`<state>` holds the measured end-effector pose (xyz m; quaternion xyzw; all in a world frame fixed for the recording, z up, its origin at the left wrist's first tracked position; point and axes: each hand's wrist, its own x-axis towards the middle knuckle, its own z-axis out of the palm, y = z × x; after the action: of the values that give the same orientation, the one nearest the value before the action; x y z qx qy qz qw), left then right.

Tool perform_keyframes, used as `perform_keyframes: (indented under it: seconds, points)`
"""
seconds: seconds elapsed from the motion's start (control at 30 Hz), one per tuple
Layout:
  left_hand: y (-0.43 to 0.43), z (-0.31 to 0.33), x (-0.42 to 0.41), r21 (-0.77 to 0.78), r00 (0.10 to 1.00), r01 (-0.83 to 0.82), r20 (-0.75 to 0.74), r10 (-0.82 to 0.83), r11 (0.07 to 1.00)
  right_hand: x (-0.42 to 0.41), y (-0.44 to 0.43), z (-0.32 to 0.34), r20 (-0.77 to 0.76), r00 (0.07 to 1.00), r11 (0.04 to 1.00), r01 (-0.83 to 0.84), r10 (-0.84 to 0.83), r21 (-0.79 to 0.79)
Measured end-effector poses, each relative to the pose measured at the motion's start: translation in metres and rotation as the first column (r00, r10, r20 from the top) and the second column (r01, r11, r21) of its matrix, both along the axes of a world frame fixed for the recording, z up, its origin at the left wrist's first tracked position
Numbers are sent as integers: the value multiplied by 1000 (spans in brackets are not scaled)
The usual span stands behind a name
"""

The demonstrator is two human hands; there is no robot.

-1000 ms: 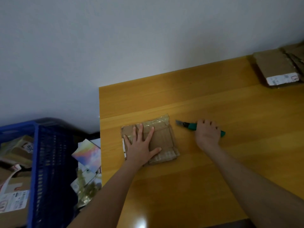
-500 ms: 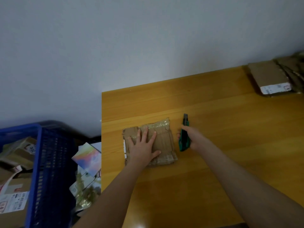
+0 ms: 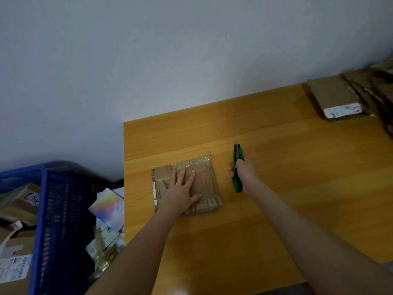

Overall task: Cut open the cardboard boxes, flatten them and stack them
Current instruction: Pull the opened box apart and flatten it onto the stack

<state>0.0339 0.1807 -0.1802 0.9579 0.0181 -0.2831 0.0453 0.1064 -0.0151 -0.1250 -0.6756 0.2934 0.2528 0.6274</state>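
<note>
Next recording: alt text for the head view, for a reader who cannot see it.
A person's left hand presses flat on a taped cardboard box on a wooden table, while the right hand grips a green utility knife just right of it. Flattened cardboard lies at the table's far right corner; a blue crate of parcels stands left of the table.

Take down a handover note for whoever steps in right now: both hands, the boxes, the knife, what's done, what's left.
Left hand: flat, pressing the taped box on the table.
Right hand: grips the green knife just right of the box, clear of it.
Done: flattened boxes stacked at the table's far right.
To do: cut, flatten and stack this box, then those in the blue crate.
</note>
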Motion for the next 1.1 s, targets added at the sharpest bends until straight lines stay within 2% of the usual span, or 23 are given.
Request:
perform_keyframes:
  seconds: [0.07,0.13,0.17,0.23,0.3,0.4,0.47,0.5,0.57,0.63,0.67,0.77,0.83,0.97,1.1]
  points:
    - [0,1,1,-3,1000,-1,-4,1,1000,3,-2,-2,23,998,994,-57,59,-95]
    - [0,2,1,-8,1000,-5,-11,5,1000,4,-4,-7,40,983,951,-164,181,-263]
    - [0,2,1,-6,1000,-5,-9,5,1000,5,-6,-11,36,962,892,-236,270,-387]
    - [-1,2,-1,0,1000,6,16,-6,1000,4,-13,-22,-37,898,677,-357,438,-643]
    - [-4,0,-3,1,997,31,69,-31,1000,1,-18,-31,-118,849,497,-408,515,-766]
    - [-8,-3,-5,-13,989,41,144,-39,999,-2,-24,-40,-208,799,335,-452,564,-827]
    - [-6,-4,-6,-15,981,2,196,1,1000,-3,-18,-40,-181,741,220,-408,646,-886]
    - [-4,-4,-7,-16,971,-23,236,26,1000,-3,-10,-39,-121,691,190,-357,713,-915]
    - [1,-4,-8,-28,936,-60,346,66,998,-5,18,-35,-7,531,171,-284,847,-943]
    - [6,-6,-8,-67,899,-82,426,103,994,-13,49,-37,-4,344,106,-300,939,-948]
    - [10,-7,-8,-69,903,-89,416,109,994,-17,59,-42,-37,275,58,-330,961,-942]
    - [21,-19,-13,-8,948,-64,313,64,998,-24,61,-66,-160,207,-67,-398,965,-915]
    - [25,-28,-19,17,950,-48,310,40,999,-28,58,-81,-183,201,-93,-387,962,-918]
    - [24,-34,-24,3,911,-59,410,52,998,-30,58,-93,-136,239,-43,-359,962,-932]
    - [23,-33,-23,-9,921,-65,384,64,998,-32,59,-88,-132,236,-38,-364,963,-931]
